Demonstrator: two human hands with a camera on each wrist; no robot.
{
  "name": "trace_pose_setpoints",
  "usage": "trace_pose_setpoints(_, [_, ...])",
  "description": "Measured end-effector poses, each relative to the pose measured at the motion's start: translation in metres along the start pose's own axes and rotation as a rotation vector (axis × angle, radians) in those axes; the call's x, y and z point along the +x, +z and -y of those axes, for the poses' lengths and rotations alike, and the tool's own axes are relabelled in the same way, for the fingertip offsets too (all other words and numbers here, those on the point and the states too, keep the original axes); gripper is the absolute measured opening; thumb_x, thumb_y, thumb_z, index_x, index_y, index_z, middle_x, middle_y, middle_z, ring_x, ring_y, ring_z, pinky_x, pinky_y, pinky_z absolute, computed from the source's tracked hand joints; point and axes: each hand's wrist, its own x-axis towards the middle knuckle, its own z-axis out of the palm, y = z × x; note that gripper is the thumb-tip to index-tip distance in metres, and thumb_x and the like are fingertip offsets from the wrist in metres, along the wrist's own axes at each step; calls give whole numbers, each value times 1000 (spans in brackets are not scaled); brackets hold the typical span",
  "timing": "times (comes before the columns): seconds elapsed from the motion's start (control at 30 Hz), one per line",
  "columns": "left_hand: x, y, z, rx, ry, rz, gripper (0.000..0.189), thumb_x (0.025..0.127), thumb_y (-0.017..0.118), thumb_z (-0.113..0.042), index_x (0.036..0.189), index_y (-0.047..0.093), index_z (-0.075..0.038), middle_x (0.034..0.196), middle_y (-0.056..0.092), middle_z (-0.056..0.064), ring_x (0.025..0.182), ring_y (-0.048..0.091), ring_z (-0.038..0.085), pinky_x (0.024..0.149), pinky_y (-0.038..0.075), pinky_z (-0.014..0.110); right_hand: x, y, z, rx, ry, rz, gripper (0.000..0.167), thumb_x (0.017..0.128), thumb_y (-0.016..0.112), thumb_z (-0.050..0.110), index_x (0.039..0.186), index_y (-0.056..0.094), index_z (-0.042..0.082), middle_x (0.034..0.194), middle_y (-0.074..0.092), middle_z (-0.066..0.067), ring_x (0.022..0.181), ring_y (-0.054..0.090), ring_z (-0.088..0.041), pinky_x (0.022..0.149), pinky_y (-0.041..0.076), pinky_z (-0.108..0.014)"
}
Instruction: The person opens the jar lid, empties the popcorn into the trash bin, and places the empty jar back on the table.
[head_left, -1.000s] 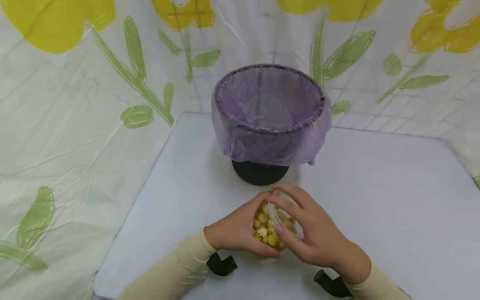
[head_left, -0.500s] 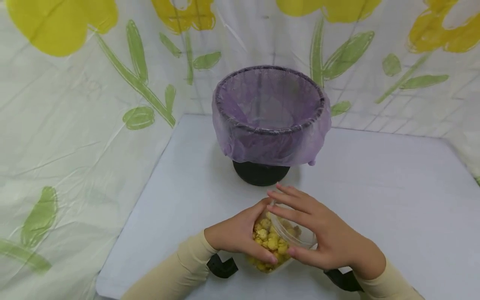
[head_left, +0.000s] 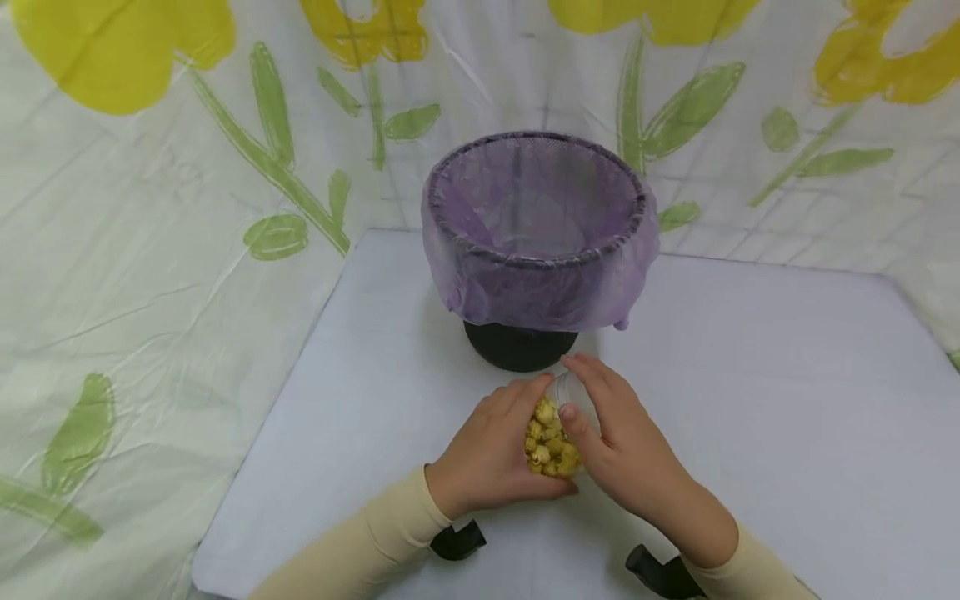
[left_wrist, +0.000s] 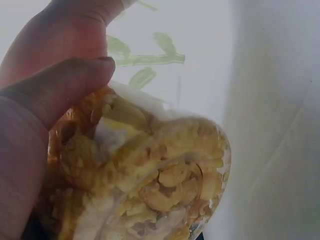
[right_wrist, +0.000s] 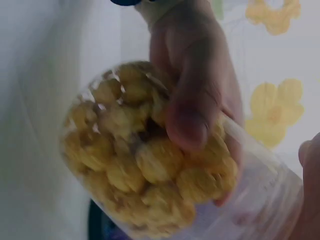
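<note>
A clear plastic jar (head_left: 553,446) of yellow popcorn is held tilted above the table, its clear rimmed end toward the right. My left hand (head_left: 491,450) grips the jar's body, thumb on the near side and fingers on the far side. My right hand (head_left: 637,446) curls its fingers and thumb around the clear end. Through the wall in the right wrist view, popcorn (right_wrist: 160,160) fills the closed end, while the part toward the right hand holds none. The left wrist view shows the left thumb (left_wrist: 75,82) beside the jar. Whether the clear end bears a separate lid is hard to tell.
A dark mesh wastebasket (head_left: 521,346) lined with a purple bag (head_left: 540,292) stands just beyond the hands on the white table (head_left: 765,400). Behind it hangs a flowered plastic sheet (head_left: 480,83). Black wrist mounts (head_left: 457,542) sit under both forearms.
The right hand spread its fingers and drew slightly right, then curled back around the clear end. The jar dipped toward me, then rose and tilted rightward in the left hand.
</note>
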Motion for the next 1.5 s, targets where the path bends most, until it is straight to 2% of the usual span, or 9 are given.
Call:
trace_pose_setpoints(0.17, [-1, 4, 2, 25, 40, -31, 116, 68, 96, -55, 157, 37, -8, 144, 57, 8, 126, 58, 19, 106, 52, 47, 1, 8, 0, -40, -7, -25, 58, 109, 57, 38, 161, 40, 18, 164, 39, -10, 150, 37, -39, 110, 39, -73])
trace_pose_setpoints(0.3, [-2, 3, 3, -56, 17, 20, 119, 69, 96, -54, 161, 33, -11, 146, 55, 5, 127, 56, 17, 109, 49, 47, -1, 10, -3, -22, -105, -85, 55, 104, 67, 31, 153, 51, 13, 156, 47, -8, 146, 43, -33, 111, 41, -66])
trace_pose_setpoints(0.6, [-5, -5, 10, -479, -52, 198, 115, 73, 97, -45, 162, 26, -31, 138, 51, -7, 115, 58, 9, 97, 54, 28, 2, 4, -7, 29, -463, -116, 48, 94, 72, 12, 142, 64, 11, 145, 59, -4, 135, 53, -24, 117, 36, -25])
trace_pose_setpoints(0.87, [-5, -11, 17, -810, -61, 381, 106, 77, 95, -25, 159, 28, -33, 139, 55, -6, 118, 63, 11, 101, 55, 33, 9, -2, -3, 133, -771, -90, 37, 105, 62, 25, 134, 67, 4, 135, 65, -14, 128, 58, -31, 117, 40, -31])
trace_pose_setpoints(1.03, [-5, -10, 25, -1097, -24, 556, 97, 83, 92, -31, 158, 32, -19, 133, 62, -2, 115, 67, 13, 101, 57, 41, 10, -6, -2, 204, -893, -25, 40, 104, 61, 22, 137, 64, 0, 142, 62, -18, 137, 54, -33, 120, 39, -38])
trace_pose_setpoints(1.13, [-5, -7, 28, -1221, 8, 630, 94, 84, 90, -40, 154, 35, -8, 130, 65, -1, 114, 68, 14, 101, 57, 45, 11, -8, -2, 223, -924, 16, 44, 105, 60, 22, 142, 61, -2, 150, 58, -17, 146, 48, -33, 123, 35, -41])
trace_pose_setpoints(1.2, [-4, -7, 29, -1236, 11, 635, 93, 84, 90, -42, 152, 37, -6, 130, 66, 0, 114, 69, 15, 100, 58, 47, 11, -10, -2, 222, -928, 39, 46, 106, 60, 23, 145, 59, -2, 156, 54, -16, 150, 43, -32, 125, 32, -42])
trace_pose_setpoints(1.37, [-4, -9, 29, -1083, -73, 534, 88, 82, 90, -34, 150, 38, -16, 126, 68, -1, 108, 71, 15, 94, 60, 42, 6, -17, -2, 203, -868, 32, 45, 107, 60, 23, 145, 59, 0, 158, 51, -15, 153, 38, -31, 128, 27, -39])
trace_pose_setpoints(1.5, [-3, -10, 22, -942, -95, 434, 95, 81, 91, -25, 157, 34, -28, 131, 62, -3, 111, 68, 15, 95, 59, 37, -1, -19, 1, 104, -633, -53, 48, 105, 66, 29, 146, 60, 6, 156, 53, -13, 149, 43, -29, 124, 31, -33])
